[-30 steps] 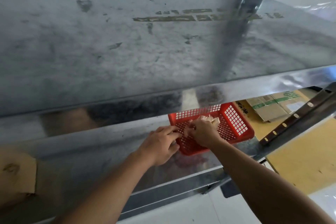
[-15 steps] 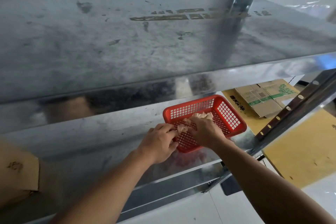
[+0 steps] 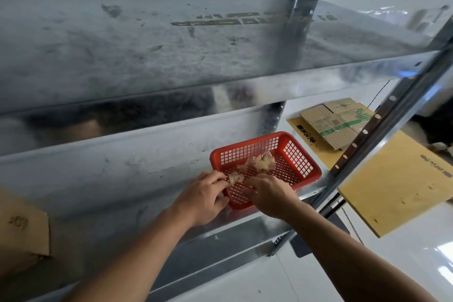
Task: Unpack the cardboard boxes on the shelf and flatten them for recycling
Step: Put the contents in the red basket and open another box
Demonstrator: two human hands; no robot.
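A red plastic basket [image 3: 297, 159] sits on the lower metal shelf [image 3: 110, 179] near its right end. Inside lie crumpled pale brown scraps [image 3: 263, 163]. My left hand [image 3: 201, 197] is at the basket's near left corner, its fingertips pinching one pale scrap [image 3: 235, 177]. My right hand [image 3: 269, 193] rests over the basket's near rim with fingers curled inside; whether it holds anything is hidden. A brown cardboard box [image 3: 22, 230] stands at the far left of the shelf, partly cut off.
The upper shelf [image 3: 171, 51] hangs close overhead. A perforated upright post [image 3: 382, 130] runs diagonally on the right. Beyond it, on the white floor, lie flattened cardboard boxes [image 3: 335, 121] and large yellow-brown cardboard sheets [image 3: 404, 184].
The view has tilted down, so the basket and hands appear lower in the frame. The scraps lie more spread in the basket, and my left hand now pinches one.
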